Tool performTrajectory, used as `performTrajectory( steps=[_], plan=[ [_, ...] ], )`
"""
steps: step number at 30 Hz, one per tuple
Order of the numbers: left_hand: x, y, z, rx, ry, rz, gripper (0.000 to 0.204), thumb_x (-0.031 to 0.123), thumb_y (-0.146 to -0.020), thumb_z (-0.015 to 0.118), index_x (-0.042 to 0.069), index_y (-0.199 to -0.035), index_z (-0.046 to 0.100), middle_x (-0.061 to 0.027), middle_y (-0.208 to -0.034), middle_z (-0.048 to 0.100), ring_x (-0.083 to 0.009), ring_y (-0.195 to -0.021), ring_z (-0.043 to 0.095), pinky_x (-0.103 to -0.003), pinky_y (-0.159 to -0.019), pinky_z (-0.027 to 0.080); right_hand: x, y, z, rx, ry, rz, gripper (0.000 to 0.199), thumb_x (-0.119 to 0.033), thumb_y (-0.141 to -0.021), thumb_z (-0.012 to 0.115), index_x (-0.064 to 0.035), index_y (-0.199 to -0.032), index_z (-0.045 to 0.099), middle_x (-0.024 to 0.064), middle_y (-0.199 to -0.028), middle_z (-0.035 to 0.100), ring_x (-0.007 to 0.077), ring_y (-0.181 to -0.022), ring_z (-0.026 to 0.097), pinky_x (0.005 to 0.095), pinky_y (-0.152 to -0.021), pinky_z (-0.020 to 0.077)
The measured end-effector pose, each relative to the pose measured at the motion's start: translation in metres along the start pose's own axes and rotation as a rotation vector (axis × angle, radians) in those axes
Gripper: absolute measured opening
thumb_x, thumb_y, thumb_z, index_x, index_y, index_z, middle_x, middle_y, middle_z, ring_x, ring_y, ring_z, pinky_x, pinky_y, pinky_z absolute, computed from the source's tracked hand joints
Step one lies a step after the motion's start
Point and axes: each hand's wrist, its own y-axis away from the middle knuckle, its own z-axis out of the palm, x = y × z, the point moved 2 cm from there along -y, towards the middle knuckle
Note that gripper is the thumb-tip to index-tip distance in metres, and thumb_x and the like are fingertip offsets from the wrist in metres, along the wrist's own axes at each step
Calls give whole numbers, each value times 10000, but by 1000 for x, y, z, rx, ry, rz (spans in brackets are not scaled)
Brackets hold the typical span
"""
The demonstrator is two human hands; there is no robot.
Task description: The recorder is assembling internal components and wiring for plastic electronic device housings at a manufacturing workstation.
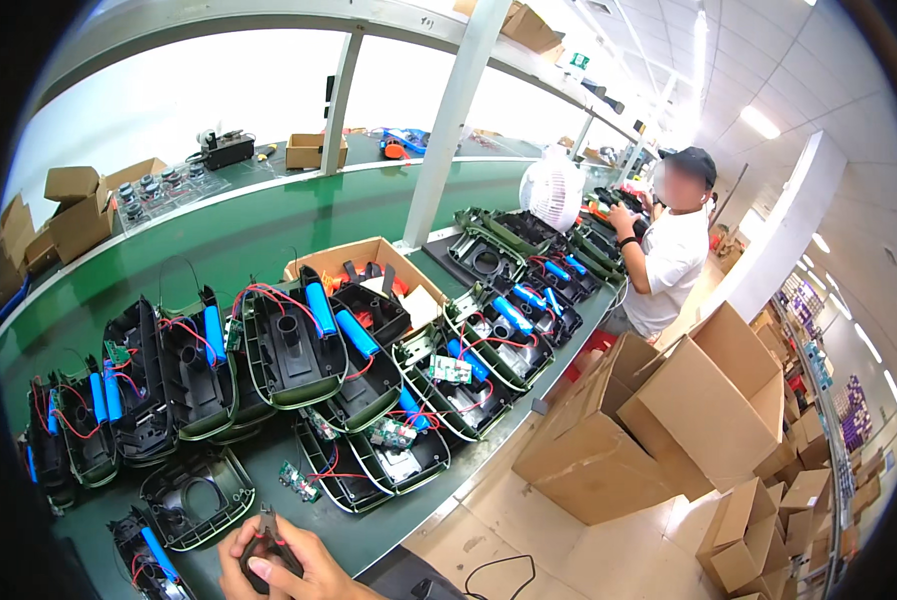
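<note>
Both my hands meet at the lower edge of the view, over the front of the dark bench. My left hand (241, 568) and my right hand (317, 562) are closed together on small pliers (269, 532) with dark handles. Just beyond them lies an empty black housing shell with a green rim (197, 495). To its left another shell holds a blue battery cell (156, 553). A small green circuit board on red wires (299, 481) lies close above my right hand.
Rows of open housings (294, 350) with blue cells and red wires cover the bench. Behind them are a cardboard box (369, 262) and a green conveyor belt (239, 235). A person in a white shirt (669, 255) works by a white fan (554, 192). Cardboard boxes (659, 420) stand on the floor.
</note>
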Motion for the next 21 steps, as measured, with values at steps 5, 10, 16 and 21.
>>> performTrajectory(
  steps=[5,10,16,21],
  plan=[
    [-2,-4,4,-89,-93,44,538,266,-1012,660,-12,-1449,516,-217,-1331,643,-339,-1159,674,-393,-950,535,12,3,-9,-161,73,42,245,-213,-1000,650,-2,-1090,564,60,-923,577,133,-775,528,287,-692,445],
    [-3,-6,5,-13,19,12,475,236,-1031,652,-19,-1412,525,-195,-1278,642,-304,-1106,662,-382,-976,519,5,-2,-10,-186,122,44,226,-152,-964,680,37,-1049,590,125,-925,566,206,-773,546,329,-697,459],
    [-5,-3,1,21,38,-80,472,232,-1018,642,-13,-1407,534,-219,-1267,646,-348,-1090,676,-406,-941,531,-10,-8,2,-41,12,79,248,-240,-965,701,-13,-920,610,87,-864,618,136,-693,535,303,-605,427],
    [1,-3,1,-34,-107,57,448,215,-1032,650,-17,-1399,538,-209,-1264,664,-293,-1099,673,-385,-925,534,1,-2,-5,-145,188,1,253,-241,-959,707,-16,-974,591,59,-820,576,142,-663,493,312,-600,420]
  ],
)
